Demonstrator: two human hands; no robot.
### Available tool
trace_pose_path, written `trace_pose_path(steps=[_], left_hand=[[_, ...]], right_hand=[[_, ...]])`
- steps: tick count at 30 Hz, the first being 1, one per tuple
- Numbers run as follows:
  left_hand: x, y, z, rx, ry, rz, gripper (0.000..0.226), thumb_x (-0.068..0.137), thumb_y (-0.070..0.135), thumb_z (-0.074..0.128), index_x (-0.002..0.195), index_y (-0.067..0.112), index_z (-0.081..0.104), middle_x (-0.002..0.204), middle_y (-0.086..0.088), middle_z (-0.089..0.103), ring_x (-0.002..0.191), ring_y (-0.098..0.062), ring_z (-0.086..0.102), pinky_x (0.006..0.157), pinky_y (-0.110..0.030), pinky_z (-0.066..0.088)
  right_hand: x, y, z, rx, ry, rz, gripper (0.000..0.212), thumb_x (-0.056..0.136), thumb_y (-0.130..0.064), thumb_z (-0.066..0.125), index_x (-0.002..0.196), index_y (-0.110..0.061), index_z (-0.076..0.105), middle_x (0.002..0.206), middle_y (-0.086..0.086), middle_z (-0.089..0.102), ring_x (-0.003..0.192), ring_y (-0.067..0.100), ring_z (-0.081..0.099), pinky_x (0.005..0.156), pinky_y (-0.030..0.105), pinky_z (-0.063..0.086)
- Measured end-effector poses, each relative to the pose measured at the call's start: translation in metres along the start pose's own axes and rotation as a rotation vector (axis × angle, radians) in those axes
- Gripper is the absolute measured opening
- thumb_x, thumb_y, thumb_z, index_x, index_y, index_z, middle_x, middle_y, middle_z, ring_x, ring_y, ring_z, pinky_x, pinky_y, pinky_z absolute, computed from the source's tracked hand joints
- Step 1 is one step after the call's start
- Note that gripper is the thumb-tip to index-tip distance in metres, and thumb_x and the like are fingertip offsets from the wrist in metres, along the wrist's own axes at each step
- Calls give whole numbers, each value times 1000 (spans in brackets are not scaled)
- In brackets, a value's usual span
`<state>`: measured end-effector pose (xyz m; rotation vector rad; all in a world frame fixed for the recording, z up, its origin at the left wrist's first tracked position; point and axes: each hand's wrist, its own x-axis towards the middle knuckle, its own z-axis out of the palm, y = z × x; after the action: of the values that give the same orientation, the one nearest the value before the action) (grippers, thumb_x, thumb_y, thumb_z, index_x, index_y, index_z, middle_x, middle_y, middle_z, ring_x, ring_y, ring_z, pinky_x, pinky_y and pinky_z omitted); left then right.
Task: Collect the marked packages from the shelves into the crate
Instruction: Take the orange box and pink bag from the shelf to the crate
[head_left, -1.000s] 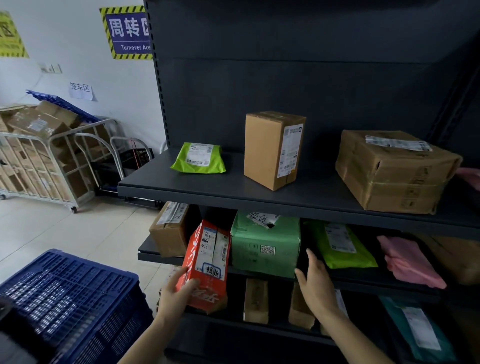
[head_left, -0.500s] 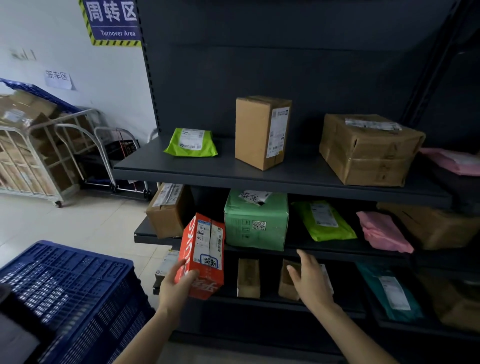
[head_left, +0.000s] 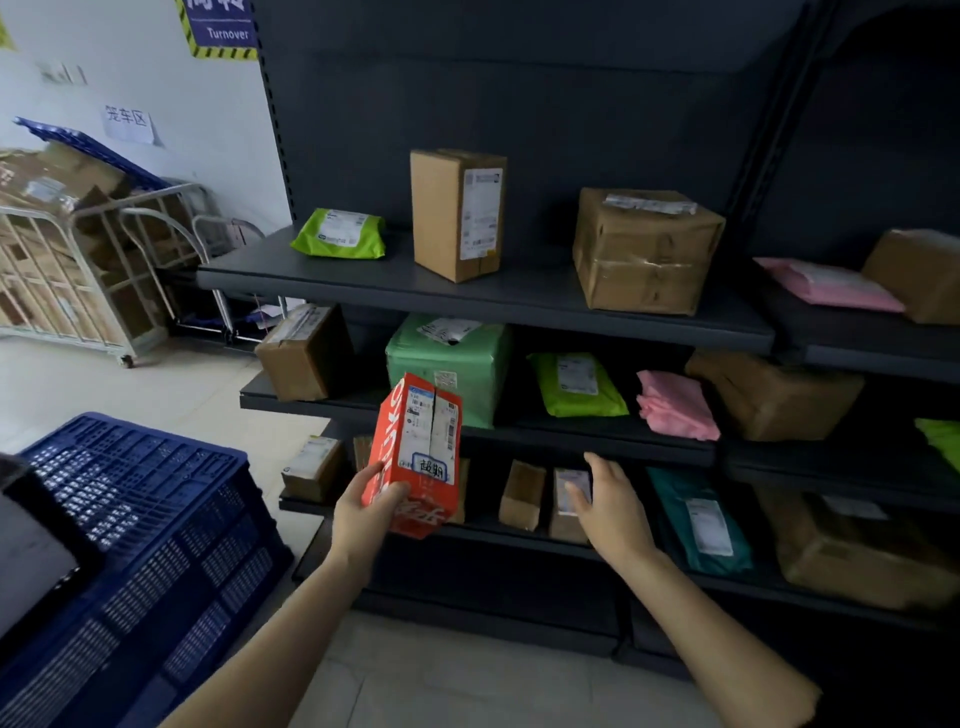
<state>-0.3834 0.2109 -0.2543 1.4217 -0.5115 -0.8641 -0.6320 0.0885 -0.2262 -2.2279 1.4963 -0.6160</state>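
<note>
My left hand (head_left: 363, 514) grips a red carton (head_left: 418, 452) with white labels and a handwritten mark, held tilted in the air in front of the dark shelves (head_left: 483, 299). My right hand (head_left: 610, 506) hovers with fingers apart and nothing in it, in front of small brown boxes (head_left: 522, 493) on the low shelf. The blue plastic crate (head_left: 130, 525) stands at the lower left, to the left of the carton.
The shelves hold brown boxes (head_left: 644, 249), green bags (head_left: 340, 234), pink bags (head_left: 675, 405) and a green wrapped parcel (head_left: 452, 358). A metal cage trolley (head_left: 78, 265) full of cartons stands at the left by the white wall. A dark flat object (head_left: 36, 551) lies on the crate's near corner.
My left hand has drawn the red carton out from the shelf and lower. My right hand has dropped from the middle shelf to the low shelf. The view has shifted.
</note>
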Motion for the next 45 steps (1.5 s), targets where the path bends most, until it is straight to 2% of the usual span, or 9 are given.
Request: trace_pose_path(steps=[4,8,15,20,23,26,33,38,45], left_hand=[[-34,-17,47,10,-37,-26,56,83,18,68,135,20,46,121,-10,61,104,-27,63,93,-47,52],[-50,-22,91,40,-55,-37,53,82,21,69,132,21,50,115,-5,64,97,-20,66,76,-30,53],[-47,-17,149,38,-132,-39,52,85,18,67,134,19,49,110,-5,67,91,-17,69,65,-25,54],[-25,-18,175,36,-133,-44,52,88,19,63,136,19,46,113,-10,66,97,-23,67,75,-32,54],[-5,-19,185,17,-115,-50,49,89,19,61,136,18,47,116,-10,64,103,-26,64,91,-44,52],[21,-19,192,3,-98,-50,49,90,19,59,137,17,46,120,-11,63,108,-27,61,98,-47,48],[79,-30,192,-22,-53,-59,44,91,17,59,134,19,49,120,-12,63,113,-29,60,103,-51,44],[105,-42,189,-5,-40,-50,40,91,17,59,131,17,54,118,-13,65,109,-30,62,101,-51,45],[128,-50,187,-51,30,-25,39,90,14,57,129,10,55,108,-17,70,102,-34,65,100,-55,45]], right_hand=[[-20,37,-30,-17,14,18,51,95,-29,49,139,-9,34,138,10,43,125,24,44,97,32,40],[-30,69,-55,-42,31,45,51,95,-29,48,139,-8,35,137,11,44,126,25,43,98,35,41],[-26,111,-77,-21,53,116,49,95,-30,47,138,-8,36,137,11,45,126,24,44,100,33,39],[-6,129,-74,-29,34,117,49,95,-30,47,137,-7,38,135,11,46,125,23,44,102,32,39],[17,134,-66,-43,6,118,49,95,-31,46,138,-8,36,137,10,45,127,23,43,102,33,39],[49,136,-53,-70,-27,99,50,96,-31,46,139,-9,35,139,9,43,129,22,40,103,33,38],[128,124,-7,-72,-111,87,52,96,-32,45,142,-11,30,143,9,37,131,21,39,101,30,37],[173,125,18,-97,-80,38,50,95,-29,47,139,-8,34,139,11,42,128,21,40,104,28,38],[232,133,43,-184,-117,23,62,93,-24,50,146,-16,18,153,15,16,139,29,24,112,35,31]])
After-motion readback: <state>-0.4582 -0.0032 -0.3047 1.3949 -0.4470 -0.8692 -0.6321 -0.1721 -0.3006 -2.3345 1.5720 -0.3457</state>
